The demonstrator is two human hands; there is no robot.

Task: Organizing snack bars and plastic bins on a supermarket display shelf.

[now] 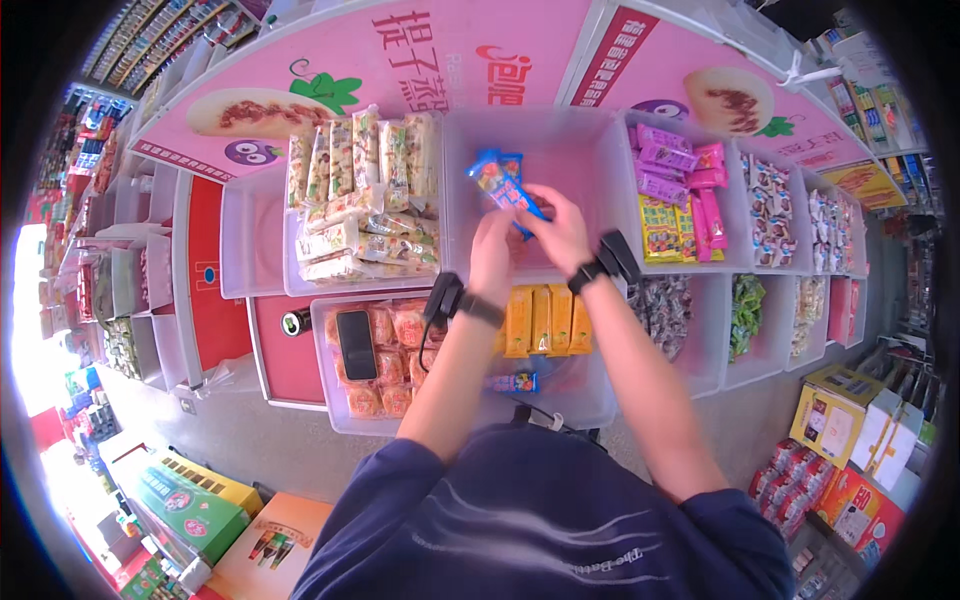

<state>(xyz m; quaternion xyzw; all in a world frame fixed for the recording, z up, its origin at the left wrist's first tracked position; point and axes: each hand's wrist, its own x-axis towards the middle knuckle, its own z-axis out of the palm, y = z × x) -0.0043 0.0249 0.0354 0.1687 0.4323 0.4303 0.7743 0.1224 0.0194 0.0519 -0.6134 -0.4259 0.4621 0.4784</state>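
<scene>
Both of my hands are over a translucent plastic bin (581,154) in the back row. My right hand (561,229) grips the lower end of a shiny blue snack packet (501,186), which slants up to the left. Against the same end of the packet are the fingers of my left hand (492,251), bent around it. Part of a second blue packet (513,163) shows behind the first; whether it is held or lies in the bin I cannot tell. In the nearer bin lies another blue packet (516,382), below several yellow packets (540,321).
White-wrapped bars (364,232) fill the bin at left; purple packets (664,154) and yellow-green packets (664,232) lie at right. A phone (356,345) rests on round wrapped snacks (390,367). A can (295,322) stands farther left. Pink printed panels (420,52) rise behind the bins.
</scene>
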